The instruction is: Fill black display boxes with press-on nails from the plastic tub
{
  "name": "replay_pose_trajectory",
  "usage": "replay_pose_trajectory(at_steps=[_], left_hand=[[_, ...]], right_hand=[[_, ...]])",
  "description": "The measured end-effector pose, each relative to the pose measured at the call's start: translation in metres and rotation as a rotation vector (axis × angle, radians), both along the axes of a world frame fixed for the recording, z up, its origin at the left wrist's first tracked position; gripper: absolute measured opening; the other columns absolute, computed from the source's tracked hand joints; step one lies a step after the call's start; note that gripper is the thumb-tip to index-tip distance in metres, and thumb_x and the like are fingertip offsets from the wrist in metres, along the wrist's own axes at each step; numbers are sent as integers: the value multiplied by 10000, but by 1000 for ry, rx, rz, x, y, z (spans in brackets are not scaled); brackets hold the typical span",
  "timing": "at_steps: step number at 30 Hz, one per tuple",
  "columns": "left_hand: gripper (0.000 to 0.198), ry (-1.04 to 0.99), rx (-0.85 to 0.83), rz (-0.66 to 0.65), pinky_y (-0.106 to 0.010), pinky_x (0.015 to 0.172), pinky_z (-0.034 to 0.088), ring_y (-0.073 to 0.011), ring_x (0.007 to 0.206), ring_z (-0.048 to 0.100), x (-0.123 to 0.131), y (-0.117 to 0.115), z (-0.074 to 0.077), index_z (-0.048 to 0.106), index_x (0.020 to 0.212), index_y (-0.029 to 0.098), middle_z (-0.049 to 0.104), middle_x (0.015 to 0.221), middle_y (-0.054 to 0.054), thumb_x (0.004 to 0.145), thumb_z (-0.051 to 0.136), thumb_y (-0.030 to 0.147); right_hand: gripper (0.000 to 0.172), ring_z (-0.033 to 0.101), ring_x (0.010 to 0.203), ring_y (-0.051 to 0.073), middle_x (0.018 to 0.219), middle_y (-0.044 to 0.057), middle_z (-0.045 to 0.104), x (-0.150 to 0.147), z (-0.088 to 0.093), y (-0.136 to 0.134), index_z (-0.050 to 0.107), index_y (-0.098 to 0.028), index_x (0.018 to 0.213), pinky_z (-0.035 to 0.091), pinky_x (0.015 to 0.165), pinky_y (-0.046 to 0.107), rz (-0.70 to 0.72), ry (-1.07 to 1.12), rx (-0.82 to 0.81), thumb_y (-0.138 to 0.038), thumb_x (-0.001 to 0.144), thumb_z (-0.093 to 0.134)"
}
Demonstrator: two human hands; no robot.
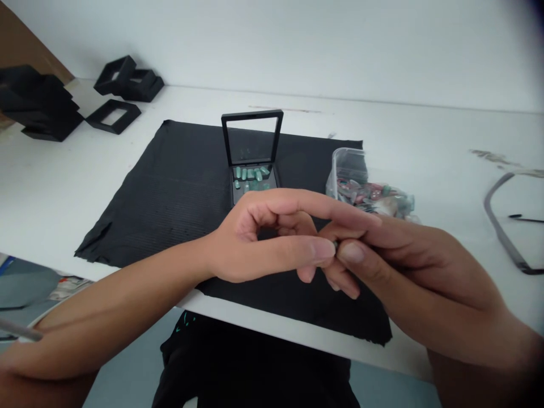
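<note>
My left hand (272,238) and my right hand (403,266) meet above the front of a black cloth mat (178,187). The thumbs and fingertips of both pinch together on a tiny dark object (335,245), too small to name. Behind my hands stands an open black display case (251,156), its clear lid upright, with several small green stones (251,174) lying in its base. To the right of the case, a clear plastic bag (365,190) holds several mixed green and reddish stones.
The mat lies on a white table (425,147) against a white wall. Black frames and case parts (123,79) are stacked at the far left. A dark curved strip (504,232) lies at the right. My dark clothing shows below the table's front edge.
</note>
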State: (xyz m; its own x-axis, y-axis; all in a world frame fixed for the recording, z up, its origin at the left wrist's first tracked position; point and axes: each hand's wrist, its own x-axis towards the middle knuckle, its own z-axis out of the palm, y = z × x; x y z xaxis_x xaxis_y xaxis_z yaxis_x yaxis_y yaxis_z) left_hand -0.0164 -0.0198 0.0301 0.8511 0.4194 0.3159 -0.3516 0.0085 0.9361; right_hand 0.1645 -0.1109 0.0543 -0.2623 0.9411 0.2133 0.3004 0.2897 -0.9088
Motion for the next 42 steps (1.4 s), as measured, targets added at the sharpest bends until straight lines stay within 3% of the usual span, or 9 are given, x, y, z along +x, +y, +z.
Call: replay_pose_trajectory(at_steps=[3,7,13,18,22,28,33,39,42], left_hand=[[252,-32,-41,-32,-191,680,620,-138,777,767,1,1,0,693,1211,212,702,686,22,973,610,214],[292,1,-135,-61,-139,629,603,-125,734,764,0,1,2,720,1218,227,711,685,26,948,622,176],[280,15,-160,-67,-112,590,592,-107,667,751,-1,1,2,738,1207,255,710,641,23,961,619,196],[269,30,-133,-70,-113,537,582,-93,600,731,-1,4,2,739,1201,284,755,730,15,962,628,227],[263,23,-75,-114,-147,588,611,-101,639,743,0,7,2,738,1194,318,783,822,18,972,617,247],[263,42,-96,-129,-124,612,606,-77,649,733,1,7,3,738,1196,318,781,876,18,979,608,245],[266,39,-135,-117,-77,603,587,-35,626,708,1,5,4,731,1199,338,781,932,41,978,614,248],[278,41,-109,-161,-111,638,608,-87,768,754,0,7,6,719,1223,323,779,940,19,984,602,244],[269,39,-117,-191,-122,646,612,-104,795,765,-1,8,8,738,1192,282,781,993,1,972,610,198]], right_hand=[[285,543,547,73,620,-52,578,1,0,-1,584,-235,730,462,515,200,14,30,-41,-220,1007,515],[231,570,596,92,641,-55,553,2,-2,-3,691,-318,975,485,549,220,69,79,-86,-249,1032,478],[280,545,607,65,832,-67,680,1,-2,-5,705,-392,1091,495,549,196,97,135,-148,-231,1031,485],[244,567,610,75,766,-60,650,0,0,-5,699,-361,1046,504,551,211,77,119,-139,-249,1032,483],[209,648,686,113,628,-57,560,0,0,-5,674,-320,967,525,576,231,43,79,-97,-257,1028,485],[244,688,751,92,669,-56,592,-2,1,-4,596,-258,806,542,621,193,29,82,-50,-221,1021,488],[196,606,602,87,692,-64,605,-1,-1,-4,639,-321,961,506,530,231,6,31,-31,-264,1036,467],[243,632,647,109,623,-49,562,0,0,-6,585,-278,799,509,537,229,-8,8,-5,-275,1022,487],[205,564,543,91,669,-48,602,-1,1,-7,624,-297,870,477,473,228,0,-4,-18,-273,1017,483]])
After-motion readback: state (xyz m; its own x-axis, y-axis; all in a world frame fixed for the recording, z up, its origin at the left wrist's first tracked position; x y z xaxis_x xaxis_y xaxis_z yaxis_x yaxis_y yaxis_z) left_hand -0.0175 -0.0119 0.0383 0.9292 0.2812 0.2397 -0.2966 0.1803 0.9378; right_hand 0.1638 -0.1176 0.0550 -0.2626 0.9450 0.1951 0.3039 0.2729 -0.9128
